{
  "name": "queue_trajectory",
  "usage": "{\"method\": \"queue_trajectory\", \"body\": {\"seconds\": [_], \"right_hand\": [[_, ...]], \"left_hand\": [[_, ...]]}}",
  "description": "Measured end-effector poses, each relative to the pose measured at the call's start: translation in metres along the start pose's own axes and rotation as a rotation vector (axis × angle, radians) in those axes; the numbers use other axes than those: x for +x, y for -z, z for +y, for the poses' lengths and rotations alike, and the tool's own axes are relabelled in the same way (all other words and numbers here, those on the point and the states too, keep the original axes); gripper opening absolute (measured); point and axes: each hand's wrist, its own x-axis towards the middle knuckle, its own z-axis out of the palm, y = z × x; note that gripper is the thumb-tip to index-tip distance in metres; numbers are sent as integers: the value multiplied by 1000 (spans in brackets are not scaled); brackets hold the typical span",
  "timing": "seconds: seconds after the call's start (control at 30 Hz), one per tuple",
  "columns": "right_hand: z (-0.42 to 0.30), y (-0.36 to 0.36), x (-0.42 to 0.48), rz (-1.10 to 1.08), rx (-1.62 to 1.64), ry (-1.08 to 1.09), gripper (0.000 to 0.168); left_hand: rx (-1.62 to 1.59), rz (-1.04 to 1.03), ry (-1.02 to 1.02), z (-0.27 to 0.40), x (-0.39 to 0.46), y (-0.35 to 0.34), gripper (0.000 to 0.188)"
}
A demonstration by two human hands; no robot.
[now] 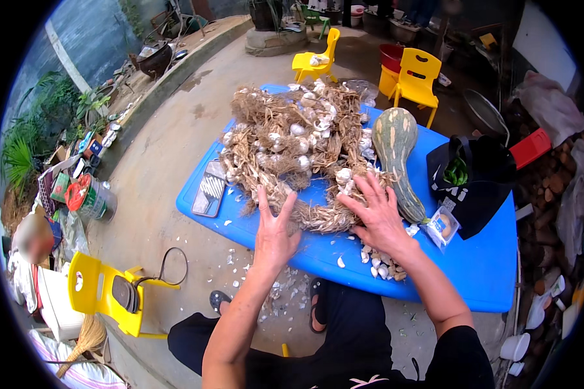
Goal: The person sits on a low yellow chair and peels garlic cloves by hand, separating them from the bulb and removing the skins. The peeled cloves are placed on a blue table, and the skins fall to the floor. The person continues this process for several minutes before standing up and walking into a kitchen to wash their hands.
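A large heap of braided dried garlic (pixel 292 141), with white bulbs, brown stalks and roots, lies on a blue plastic table (pixel 321 262). My left hand (pixel 275 233) is at the near left edge of the braid, its fingers spread and pointing away from me. My right hand (pixel 382 214) rests at the braid's near right part, fingers spread over the stalks. Neither hand is closed around anything. Loose garlic cloves (pixel 382 265) are piled on the table below my right hand, and a single clove (pixel 340 262) lies apart to their left.
A long green squash (pixel 396 146) lies right of the garlic, beside a packaged item (pixel 440 226) and a black bag (pixel 472 194) holding green peppers. A phone (pixel 209 188) lies at the left. Yellow chairs (pixel 90 287) stand around. Garlic skins litter the floor.
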Motion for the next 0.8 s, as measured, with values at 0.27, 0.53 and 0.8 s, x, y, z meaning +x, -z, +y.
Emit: {"method": "queue_trajectory", "body": {"seconds": [0.27, 0.53, 0.8], "right_hand": [[25, 18, 28, 196, 149, -18, 48], [26, 46, 96, 474, 312, -116, 50], [52, -3, 136, 59, 221, -293, 61]], "left_hand": [[-95, 76, -48, 12, 39, 33, 53], [-41, 291, -281, 30, 135, 74, 34], [203, 40, -382, -48, 144, 16, 36]]}}
